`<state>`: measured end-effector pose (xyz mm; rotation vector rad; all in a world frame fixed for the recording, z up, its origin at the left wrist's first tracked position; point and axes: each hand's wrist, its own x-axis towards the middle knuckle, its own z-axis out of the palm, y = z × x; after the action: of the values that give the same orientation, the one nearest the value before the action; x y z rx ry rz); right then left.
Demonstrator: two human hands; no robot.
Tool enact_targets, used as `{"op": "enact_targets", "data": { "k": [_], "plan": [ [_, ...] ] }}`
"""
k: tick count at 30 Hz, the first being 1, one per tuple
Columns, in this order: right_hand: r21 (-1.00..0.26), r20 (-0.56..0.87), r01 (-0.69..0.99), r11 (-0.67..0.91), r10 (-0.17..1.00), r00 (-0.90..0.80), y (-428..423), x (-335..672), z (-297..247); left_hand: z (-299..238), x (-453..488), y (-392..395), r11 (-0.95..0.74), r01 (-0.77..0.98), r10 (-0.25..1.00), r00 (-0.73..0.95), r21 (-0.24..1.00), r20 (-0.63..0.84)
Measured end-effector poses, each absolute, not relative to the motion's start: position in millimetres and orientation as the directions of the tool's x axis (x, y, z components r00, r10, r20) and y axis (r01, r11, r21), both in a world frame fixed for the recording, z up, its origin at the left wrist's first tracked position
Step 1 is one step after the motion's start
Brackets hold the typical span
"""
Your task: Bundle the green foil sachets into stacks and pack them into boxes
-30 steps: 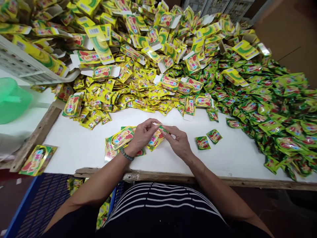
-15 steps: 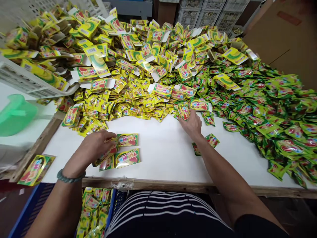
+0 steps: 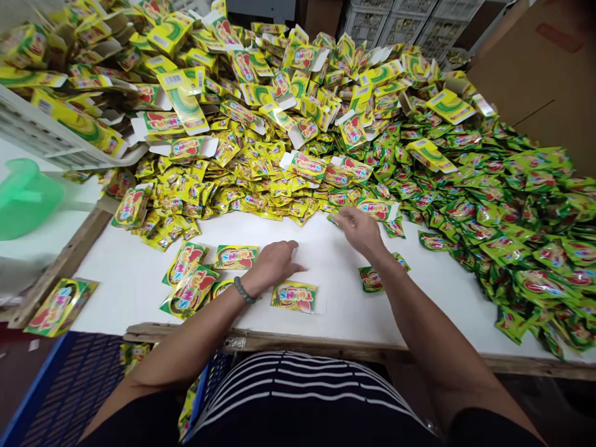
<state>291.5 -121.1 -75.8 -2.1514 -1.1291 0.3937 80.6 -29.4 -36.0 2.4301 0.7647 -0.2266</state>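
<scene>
My left hand reaches over the white tabletop with thumb and fingers apart, and nothing shows between them. Just below it lies a flat yellow-green candy box printed TWINS. Beside that wrist rest more such boxes: one above the forearm, two overlapping at the left, and another partly hidden under the wrist. At the front of the heap, my right hand is closed, fingers bent together; whatever they hold is hidden. A green corner shows by its fingertips. Green sachets lie under the right forearm.
A heap of yellow sachets, green sachets and open boxes covers the back. A white crate and green scoop stand left. A blue crate sits below the wooden table edge. Cardboard stands right.
My left hand has let go of the boxes at the left and moved right. A box now lies farther right. The printed packet at my right fingertips no longer shows.
</scene>
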Motion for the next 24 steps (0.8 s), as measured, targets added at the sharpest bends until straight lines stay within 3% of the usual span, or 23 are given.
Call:
{"op": "enact_targets", "data": {
  "k": [2,4,7,9,12,16,18,21,24],
  "plan": [
    [-0.549,0.038,0.631,-0.548,0.738,0.674,-112,309,-88,-30,73,-38,-0.735,0.571,0.505,0.821,0.364,-0.268],
    [-0.478,0.014,0.642,-0.599,0.726,0.688,-108,315,-100,-23,66,-48,-0.816,0.503,0.429,0.857,0.284,-0.286],
    [-0.472,0.001,0.637,-0.609,0.723,0.691,-110,309,-111,-19,60,-64,-0.884,0.367,0.234,0.884,0.291,-0.404],
    [-0.483,-0.005,0.637,-0.601,0.729,0.684,-116,304,-113,-20,56,-71,-0.872,0.360,0.193,0.875,0.331,-0.444],
    [-0.523,-0.035,0.614,-0.591,0.734,0.678,-124,300,-112,-25,54,-69,-0.770,0.479,0.282,0.848,0.422,-0.448],
    [-0.600,-0.080,0.546,-0.585,0.723,0.686,-135,296,-108,-34,63,-50,-0.521,0.617,0.541,0.773,0.590,-0.330],
    [-0.694,-0.068,0.498,-0.520,0.736,0.674,-138,291,-105,-41,71,-39,-0.394,0.581,0.630,0.735,0.712,-0.252],
    [-0.931,0.000,0.275,-0.241,0.752,0.659,-139,280,-97,-51,82,-32,-0.223,0.478,0.673,0.706,0.850,-0.221],
    [-0.996,0.053,0.088,0.001,0.805,0.591,-138,271,-89,-60,91,-36,-0.068,0.374,0.642,0.726,0.925,-0.246]
  ]
}}
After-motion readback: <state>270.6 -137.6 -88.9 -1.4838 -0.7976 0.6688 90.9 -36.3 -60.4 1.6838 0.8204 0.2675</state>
